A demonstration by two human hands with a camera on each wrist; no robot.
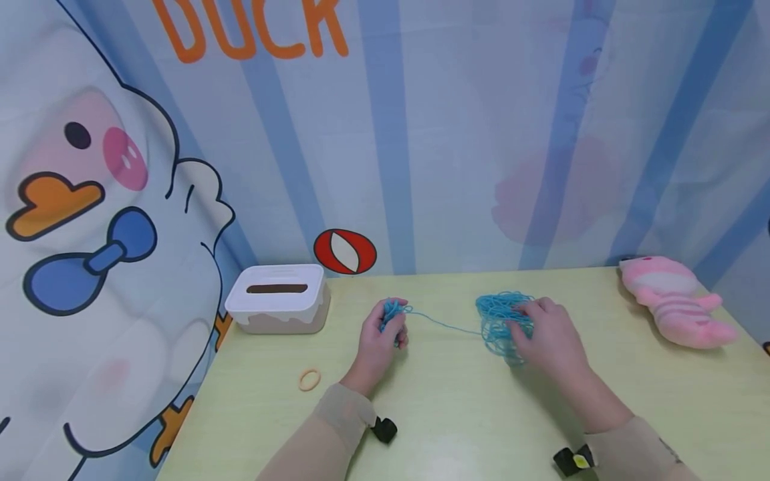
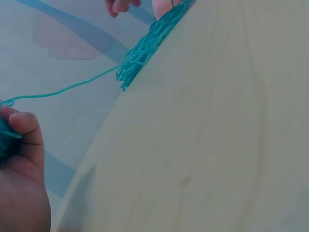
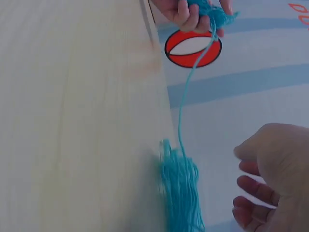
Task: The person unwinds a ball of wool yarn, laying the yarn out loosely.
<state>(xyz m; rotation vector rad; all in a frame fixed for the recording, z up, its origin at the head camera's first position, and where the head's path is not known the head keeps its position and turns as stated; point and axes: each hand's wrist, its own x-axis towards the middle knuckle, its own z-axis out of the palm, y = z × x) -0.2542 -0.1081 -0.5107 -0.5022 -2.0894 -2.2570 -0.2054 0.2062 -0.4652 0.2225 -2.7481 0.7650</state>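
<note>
My left hand grips a small wad of turquoise yarn, its fingers curled round it. From that wad a single strand stretches to a loose, looped heap of the same yarn on the table. Over the right side of this heap hovers my right hand. In the right wrist view the right hand appears apart from the yarn heap, with loosely bent fingers and nothing between them. The left wrist view catches the left hand at its edge, thumb against the wad.
A white and beige tissue box stands at the back left of the pale table. In front of it lies a small orange ring. At the back right rests a pink plush toy. Behind the table hangs a printed curtain.
</note>
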